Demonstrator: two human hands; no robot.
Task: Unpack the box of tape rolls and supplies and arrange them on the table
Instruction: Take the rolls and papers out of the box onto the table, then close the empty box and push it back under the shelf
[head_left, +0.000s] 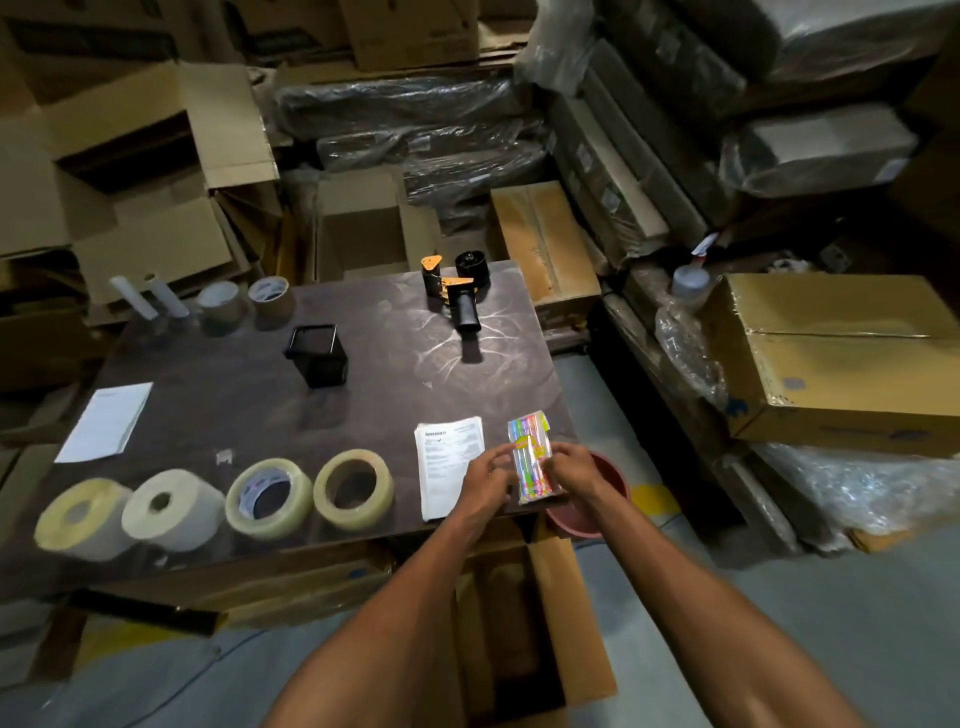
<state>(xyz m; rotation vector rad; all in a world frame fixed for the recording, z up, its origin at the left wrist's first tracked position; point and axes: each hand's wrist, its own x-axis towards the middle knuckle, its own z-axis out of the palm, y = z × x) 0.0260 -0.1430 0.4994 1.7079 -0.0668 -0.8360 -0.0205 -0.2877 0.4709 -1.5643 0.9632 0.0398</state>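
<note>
I hold a clear pen pack in both hands at the table's near right corner, my left hand and right hand each pinching a long edge. The pack lies just beside a paper stack. Four tape rolls line the near edge; a tape dispenser stands at the far side. The open box sits below.

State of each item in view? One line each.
pen pack: held in both hands at the table's near right corner
left hand: gripping pack
right hand: gripping pack
four near tape rolls: lying flat, in a row
tape dispenser: on table, no roll loaded
black cup: upright
</note>
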